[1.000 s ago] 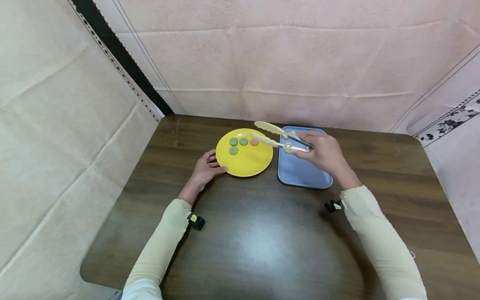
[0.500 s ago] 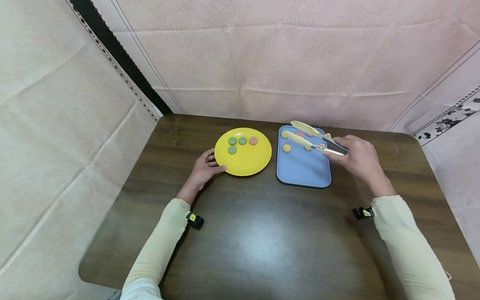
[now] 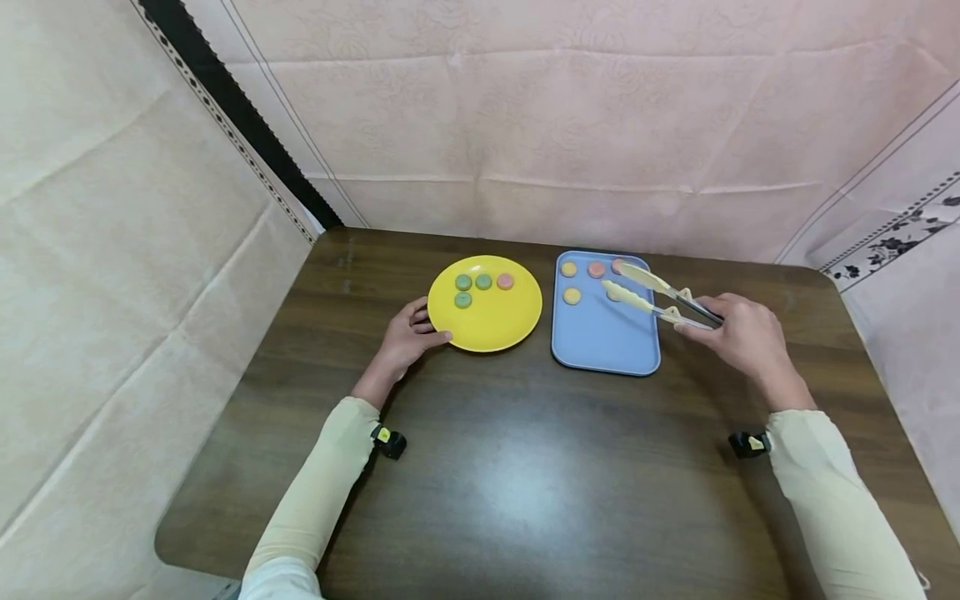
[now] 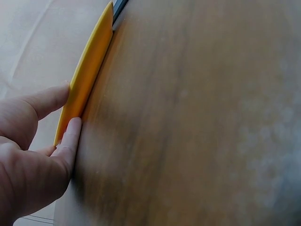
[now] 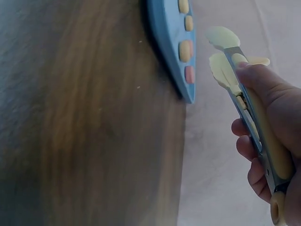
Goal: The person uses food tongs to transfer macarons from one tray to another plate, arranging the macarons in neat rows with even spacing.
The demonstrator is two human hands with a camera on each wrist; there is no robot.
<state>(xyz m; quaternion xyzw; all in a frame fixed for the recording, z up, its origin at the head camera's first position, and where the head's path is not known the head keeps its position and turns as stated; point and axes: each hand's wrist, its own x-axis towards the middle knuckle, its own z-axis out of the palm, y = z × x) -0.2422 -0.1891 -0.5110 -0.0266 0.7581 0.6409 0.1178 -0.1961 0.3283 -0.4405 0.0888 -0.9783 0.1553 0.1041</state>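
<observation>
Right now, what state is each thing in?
Tongs: spread open, gripping nothing, raised off the table
Right hand: holding the tongs
Left hand: gripping the plate rim
Yellow plate: face up, holding three green discs and one pink disc
Blue tray: face up, holding yellow discs and pink discs, some partly hidden
</observation>
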